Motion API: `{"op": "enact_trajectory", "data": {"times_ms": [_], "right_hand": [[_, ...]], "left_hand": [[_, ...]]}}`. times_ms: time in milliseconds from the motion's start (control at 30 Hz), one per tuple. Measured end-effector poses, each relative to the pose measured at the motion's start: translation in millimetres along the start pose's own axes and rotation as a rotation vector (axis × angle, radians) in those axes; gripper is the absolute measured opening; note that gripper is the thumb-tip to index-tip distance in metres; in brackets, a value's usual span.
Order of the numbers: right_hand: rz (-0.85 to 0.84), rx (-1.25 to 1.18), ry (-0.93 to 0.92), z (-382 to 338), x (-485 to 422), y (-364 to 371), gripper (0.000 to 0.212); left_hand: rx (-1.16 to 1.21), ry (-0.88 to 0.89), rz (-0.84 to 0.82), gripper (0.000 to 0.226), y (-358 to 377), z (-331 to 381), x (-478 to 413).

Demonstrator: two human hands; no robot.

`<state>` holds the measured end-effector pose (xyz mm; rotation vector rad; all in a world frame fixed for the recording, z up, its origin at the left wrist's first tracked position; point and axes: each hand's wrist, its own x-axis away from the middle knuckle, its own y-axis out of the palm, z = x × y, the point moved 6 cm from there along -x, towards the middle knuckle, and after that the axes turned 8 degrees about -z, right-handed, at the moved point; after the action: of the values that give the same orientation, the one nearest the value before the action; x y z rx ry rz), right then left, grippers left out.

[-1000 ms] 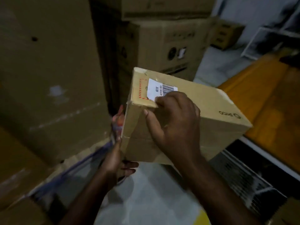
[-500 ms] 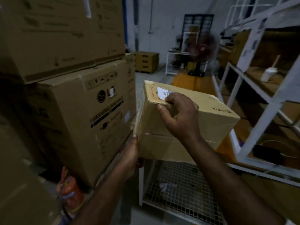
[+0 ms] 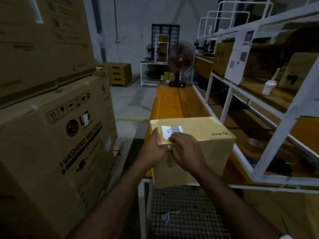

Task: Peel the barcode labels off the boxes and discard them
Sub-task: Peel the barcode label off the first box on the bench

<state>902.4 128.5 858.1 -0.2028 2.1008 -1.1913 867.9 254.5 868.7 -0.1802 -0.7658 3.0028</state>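
A small tan cardboard box (image 3: 203, 140) sits upright at the end of the orange bench, above a wire-mesh cart. A white barcode label (image 3: 171, 131) is stuck near the near-left corner of its top face. My left hand (image 3: 155, 147) rests against the box's near-left corner, fingers straight along the edge beside the label. My right hand (image 3: 185, 149) lies over the near top edge with its fingers curled at the label's near end. The fingertips hide that end of the label, so I cannot see whether it has lifted.
Large washing-machine cartons (image 3: 57, 135) are stacked close on the left. A white metal rack (image 3: 269, 140) holding boxes and a white bottle (image 3: 269, 87) runs along the right. The orange bench (image 3: 174, 104) stretches ahead to a standing fan (image 3: 180, 61). The wire-mesh cart (image 3: 186, 213) is below the box.
The box has come down level onto the bench end. My left hand moved up from beneath the box to its near-left corner beside the label. My right hand stays at the label.
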Motion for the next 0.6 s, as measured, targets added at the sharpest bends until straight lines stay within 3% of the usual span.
{"op": "enact_trajectory", "data": {"times_ms": [100, 367, 600], "right_hand": [[0.047, -0.01, 0.016, 11, -5, 12, 0.031], [0.1, 0.001, 0.015, 40, -42, 24, 0.027], [0.161, 0.032, -0.001, 73, -80, 48, 0.028]], "left_hand": [[-0.234, 0.008, -0.013, 0.059, -6, -18, -22], [-0.508, 0.065, -0.109, 0.061, -19, -27, -83], [-0.509, 0.02, -0.23, 0.061, -37, -14, -157]]}}
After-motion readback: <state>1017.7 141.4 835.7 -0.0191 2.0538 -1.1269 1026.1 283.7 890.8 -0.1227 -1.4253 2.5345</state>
